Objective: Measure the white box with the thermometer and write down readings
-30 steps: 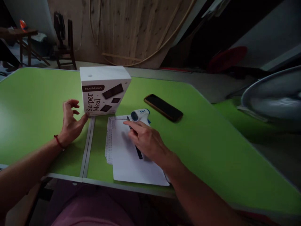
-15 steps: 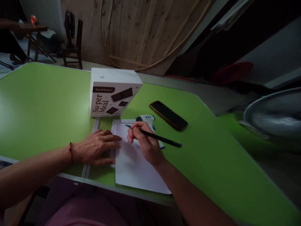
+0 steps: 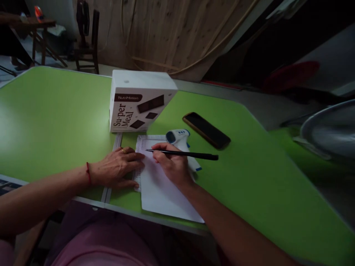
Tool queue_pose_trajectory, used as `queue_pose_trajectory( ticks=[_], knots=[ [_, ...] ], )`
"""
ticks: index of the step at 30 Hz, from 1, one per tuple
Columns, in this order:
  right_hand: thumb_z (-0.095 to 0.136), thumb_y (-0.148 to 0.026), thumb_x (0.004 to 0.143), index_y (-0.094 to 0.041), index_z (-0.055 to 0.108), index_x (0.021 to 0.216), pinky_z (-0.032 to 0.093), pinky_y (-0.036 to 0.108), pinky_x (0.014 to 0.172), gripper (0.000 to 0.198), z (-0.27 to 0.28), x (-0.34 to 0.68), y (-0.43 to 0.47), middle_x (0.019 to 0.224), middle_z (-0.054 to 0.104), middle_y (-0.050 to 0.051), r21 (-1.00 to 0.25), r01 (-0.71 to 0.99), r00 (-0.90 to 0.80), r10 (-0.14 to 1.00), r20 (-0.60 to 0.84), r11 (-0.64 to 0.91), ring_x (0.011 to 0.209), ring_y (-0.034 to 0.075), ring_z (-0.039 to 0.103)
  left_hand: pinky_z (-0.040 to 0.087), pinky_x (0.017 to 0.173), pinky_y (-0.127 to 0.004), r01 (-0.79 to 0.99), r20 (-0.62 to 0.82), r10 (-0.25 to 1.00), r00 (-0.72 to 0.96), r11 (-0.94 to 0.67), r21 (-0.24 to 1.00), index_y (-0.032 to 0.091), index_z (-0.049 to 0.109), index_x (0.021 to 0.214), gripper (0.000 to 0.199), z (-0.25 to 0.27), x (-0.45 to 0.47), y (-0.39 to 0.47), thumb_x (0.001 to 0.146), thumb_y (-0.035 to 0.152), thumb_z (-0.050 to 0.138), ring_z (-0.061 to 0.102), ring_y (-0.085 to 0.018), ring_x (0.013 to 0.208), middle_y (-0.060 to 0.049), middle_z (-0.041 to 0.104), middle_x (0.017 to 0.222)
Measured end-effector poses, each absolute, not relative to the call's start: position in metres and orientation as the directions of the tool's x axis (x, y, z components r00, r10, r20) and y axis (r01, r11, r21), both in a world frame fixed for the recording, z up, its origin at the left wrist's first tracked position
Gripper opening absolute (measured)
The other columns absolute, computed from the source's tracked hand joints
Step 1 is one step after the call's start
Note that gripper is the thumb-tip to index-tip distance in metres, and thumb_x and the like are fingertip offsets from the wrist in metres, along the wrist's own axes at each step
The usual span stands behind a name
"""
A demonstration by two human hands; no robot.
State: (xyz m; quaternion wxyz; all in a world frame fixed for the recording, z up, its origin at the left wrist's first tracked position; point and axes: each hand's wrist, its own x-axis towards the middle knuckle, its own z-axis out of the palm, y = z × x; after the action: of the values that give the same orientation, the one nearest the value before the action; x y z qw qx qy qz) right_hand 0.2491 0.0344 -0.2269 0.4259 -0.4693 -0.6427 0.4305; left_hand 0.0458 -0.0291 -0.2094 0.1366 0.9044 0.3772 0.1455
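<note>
A black pen (image 3: 198,155) is pinched in my right hand (image 3: 174,162), its tip over the upper left part of a white sheet of paper (image 3: 163,195). Fingers outstretched, my left hand (image 3: 116,166) rests at the sheet's left edge, with a ring on one finger. Under the sheet, a patterned or printed page (image 3: 138,175) sticks out along the left and top. A white and blue infrared thermometer (image 3: 181,137) lies just beyond my right hand, which partly hides it.
On the green table (image 3: 69,111), a white "Su-per Meal" box (image 3: 142,101) stands behind the paper. A phone (image 3: 206,130) lies to the right. Farther off are a wooden chair (image 3: 88,55), a small table (image 3: 36,25) and, at right, a large metallic round object (image 3: 332,125).
The pen tip has moved slightly left over the paper, and the pen now lies closer to level. The whole scene has shifted a little right and up in view. My left hand stays by the sheet.
</note>
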Motion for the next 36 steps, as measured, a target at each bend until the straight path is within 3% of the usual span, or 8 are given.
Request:
queue_pose_trajectory(
  ticks=[3, 10, 36],
  knots=[
    [0.063, -0.036, 0.068, -0.022, 0.062, 0.073, 0.044, 0.029, 0.052, 0.015, -0.2279, 0.2488, 0.0345, 0.056, 0.059, -0.003, -0.932, 0.281, -0.176, 0.967, 0.183, 0.227, 0.05, 0.013, 0.051, 0.046, 0.102, -0.052, 0.645, 0.162, 0.731, 0.663, -0.668, 0.371, 0.009, 0.054, 0.137, 0.067, -0.2104, 0.0455, -0.029, 0.09, 0.056, 0.065, 0.055, -0.038, 0.123, -0.021, 0.059, 0.142],
    [0.06, -0.034, 0.075, -0.024, 0.06, 0.065, 0.047, 0.03, 0.058, 0.013, -0.2249, 0.2531, 0.0363, 0.06, 0.064, -0.001, -0.827, 0.392, -0.267, 0.91, 0.316, 0.402, 0.058, 0.016, 0.055, 0.046, 0.102, -0.052, 0.649, 0.15, 0.731, 0.666, -0.667, 0.367, 0.008, 0.06, 0.129, 0.063, -0.2081, 0.0455, -0.0294, 0.091, 0.057, 0.064, 0.055, -0.039, 0.124, -0.022, 0.058, 0.142],
    [0.06, -0.036, 0.079, -0.024, 0.061, 0.071, 0.049, 0.03, 0.06, 0.014, -0.2294, 0.2531, 0.0378, 0.063, 0.066, 0.0, -0.796, 0.42, -0.314, 0.893, 0.322, 0.435, 0.06, 0.016, 0.058, 0.044, 0.104, -0.05, 0.662, 0.127, 0.741, 0.66, -0.653, 0.369, 0.01, 0.061, 0.128, 0.058, -0.2063, 0.048, -0.0298, 0.089, 0.051, 0.069, 0.055, -0.038, 0.124, -0.021, 0.058, 0.143]
  ],
)
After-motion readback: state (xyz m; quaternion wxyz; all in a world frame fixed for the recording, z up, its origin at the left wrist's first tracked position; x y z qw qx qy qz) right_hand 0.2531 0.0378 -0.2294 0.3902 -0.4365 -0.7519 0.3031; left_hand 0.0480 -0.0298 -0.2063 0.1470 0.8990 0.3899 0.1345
